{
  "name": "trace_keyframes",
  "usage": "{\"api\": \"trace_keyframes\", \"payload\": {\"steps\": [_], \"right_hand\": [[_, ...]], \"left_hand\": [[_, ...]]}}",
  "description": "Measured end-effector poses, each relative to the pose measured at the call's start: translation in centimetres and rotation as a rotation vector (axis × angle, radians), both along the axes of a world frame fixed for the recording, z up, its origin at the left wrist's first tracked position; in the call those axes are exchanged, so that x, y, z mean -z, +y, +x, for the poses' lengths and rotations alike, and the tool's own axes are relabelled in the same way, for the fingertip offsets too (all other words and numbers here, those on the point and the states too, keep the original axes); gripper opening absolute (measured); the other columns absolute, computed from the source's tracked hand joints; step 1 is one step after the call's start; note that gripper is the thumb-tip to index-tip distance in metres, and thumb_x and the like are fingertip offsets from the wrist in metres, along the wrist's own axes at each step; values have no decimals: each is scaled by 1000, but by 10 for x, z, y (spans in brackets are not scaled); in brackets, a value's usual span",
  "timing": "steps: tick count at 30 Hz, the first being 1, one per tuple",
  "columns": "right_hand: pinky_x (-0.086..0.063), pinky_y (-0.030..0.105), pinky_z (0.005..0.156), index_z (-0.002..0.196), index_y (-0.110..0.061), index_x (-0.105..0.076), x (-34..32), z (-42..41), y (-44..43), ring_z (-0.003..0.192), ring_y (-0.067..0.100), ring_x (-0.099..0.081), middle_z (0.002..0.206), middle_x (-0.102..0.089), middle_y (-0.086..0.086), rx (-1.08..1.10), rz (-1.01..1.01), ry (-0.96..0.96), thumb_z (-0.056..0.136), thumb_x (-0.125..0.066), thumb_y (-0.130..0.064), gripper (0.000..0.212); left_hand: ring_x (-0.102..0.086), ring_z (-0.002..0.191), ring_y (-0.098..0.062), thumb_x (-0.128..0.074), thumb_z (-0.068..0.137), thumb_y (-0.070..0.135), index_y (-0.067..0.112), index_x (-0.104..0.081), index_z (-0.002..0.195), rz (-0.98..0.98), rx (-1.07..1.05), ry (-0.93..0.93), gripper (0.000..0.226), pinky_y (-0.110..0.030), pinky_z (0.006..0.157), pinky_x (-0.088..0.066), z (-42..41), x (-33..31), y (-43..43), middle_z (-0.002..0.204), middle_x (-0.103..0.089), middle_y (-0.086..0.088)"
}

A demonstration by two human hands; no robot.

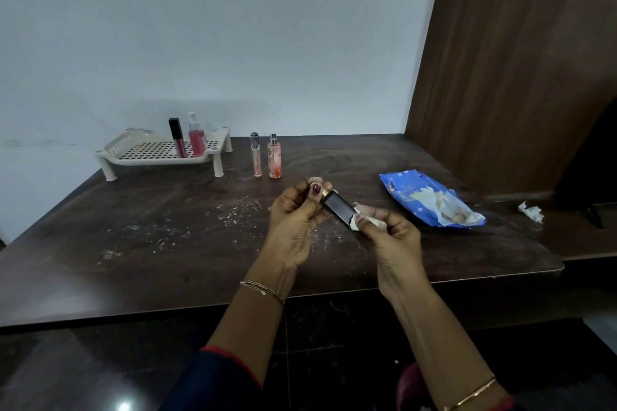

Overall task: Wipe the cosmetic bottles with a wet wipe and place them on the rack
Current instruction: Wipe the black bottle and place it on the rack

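Observation:
My left hand [295, 217] grips the gold end of a black rectangular cosmetic bottle [337, 208], held tilted above the table. Pressed against the bottle's lower end is a crumpled white wet wipe [374, 222], pinched in my right hand [392, 237]. At the back left stands a cream slotted rack [140, 150] holding a dark lip gloss tube [177, 142] and a pink spray bottle [197, 137]. Just right of the rack, a slim clear tube [256, 154] and a peach spray bottle [274, 157] stand upright on the table.
A blue wet-wipe pack [430, 198] lies open on the right of the dark wooden table [133, 243]. A used crumpled wipe [531, 211] sits beyond it on a lower ledge. White crumbs speckle the tabletop. A brown wooden panel [507, 60] rises at the right.

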State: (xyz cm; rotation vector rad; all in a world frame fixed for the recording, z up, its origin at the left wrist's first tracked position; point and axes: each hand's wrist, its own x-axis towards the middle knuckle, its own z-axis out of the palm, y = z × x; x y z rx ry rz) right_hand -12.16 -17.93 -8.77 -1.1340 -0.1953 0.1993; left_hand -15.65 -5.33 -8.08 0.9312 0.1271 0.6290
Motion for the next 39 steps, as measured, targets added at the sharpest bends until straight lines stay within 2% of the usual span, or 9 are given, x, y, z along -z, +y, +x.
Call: {"api": "trace_keyframes", "payload": {"steps": [4, 10, 16, 19, 23, 25, 28, 33, 39], "right_hand": [[-55, 28, 80, 78, -5, -69, -8, 0, 5, 84, 18, -70, 86, -74, 9, 91, 3, 0, 71, -76, 2, 11], [-52, 18, 76, 80, -2, -66, -3, -5, 5, 90, 12, -69, 92, -73, 10, 90, 32, -181, 75, -70, 9, 12], [-50, 15, 79, 79, 0, -66, 4, -5, 2, 91, 9, -69, 94, -72, 4, 98, -144, -473, 73, -68, 15, 16], [-50, 20, 87, 87, 9, -63, 5, 3, -4, 99, 14, -67, 100, -72, 6, 82, -86, -402, 79, -63, 14, 10], [-49, 15, 79, 98, -13, -58, -6, 13, -15, 86, 6, -66, 96, -70, 8, 218, -24, -343, 85, -62, 3, 21], [-48, 13, 72, 93, -21, -55, -17, 16, -15, 76, -2, -64, 88, -69, 1, 227, -96, -421, 85, -65, -1, 24], [-49, 18, 80, 79, -24, -62, -32, 18, -3, 88, 0, -67, 93, -72, -9, 185, -279, -642, 77, -71, 0, 26], [-48, 28, 80, 89, -12, -70, -23, 17, 16, 88, 17, -62, 92, -67, 0, 153, -784, -1239, 82, -62, -11, 10], [-48, 31, 69, 91, -10, -70, -1, 2, 1, 80, 21, -57, 83, -65, 3, 328, -870, -1333, 86, -45, -17, 26]], "left_hand": [[-67, 92, -25, -55, 88, 4, 8, -64, 95, -1, 12, -40, 12, -34, 79, -58, 1, 1, -2, 92, -71, -7], [-68, 95, -23, -55, 89, 7, 4, -64, 102, -65, 1, -42, 17, -36, 81, -57, 0, 3, 2, 98, -71, -8], [-72, 76, -19, -63, 85, 13, 8, -64, 93, -158, 17, 147, 10, -29, 59, -59, -5, 4, 2, 88, -73, -8], [-72, 80, -20, -64, 84, 11, 7, -64, 93, -199, 2, 125, 11, -32, 65, -60, -6, 3, 6, 87, -74, -8], [-72, 81, -20, -61, 86, 12, 8, -65, 94, -201, 17, 121, 9, -32, 66, -60, -7, 4, 4, 89, -74, -9], [-72, 83, -19, -59, 88, 12, 9, -66, 94, -170, 30, 122, 10, -32, 67, -60, -7, 5, 3, 93, -73, -9], [-72, 82, -18, -58, 89, 11, 11, -67, 93, -117, 43, 120, 11, -34, 73, -59, -5, 4, 0, 95, -73, -7], [-71, 77, -16, -55, 90, 13, 11, -66, 95, -98, 37, 92, 12, -33, 73, -58, -3, 3, -2, 87, -73, -4], [-69, 87, -21, -54, 91, 13, 11, -65, 96, -103, -40, 92, 12, -33, 71, -58, -4, 9, -3, 96, -71, -5]]}}
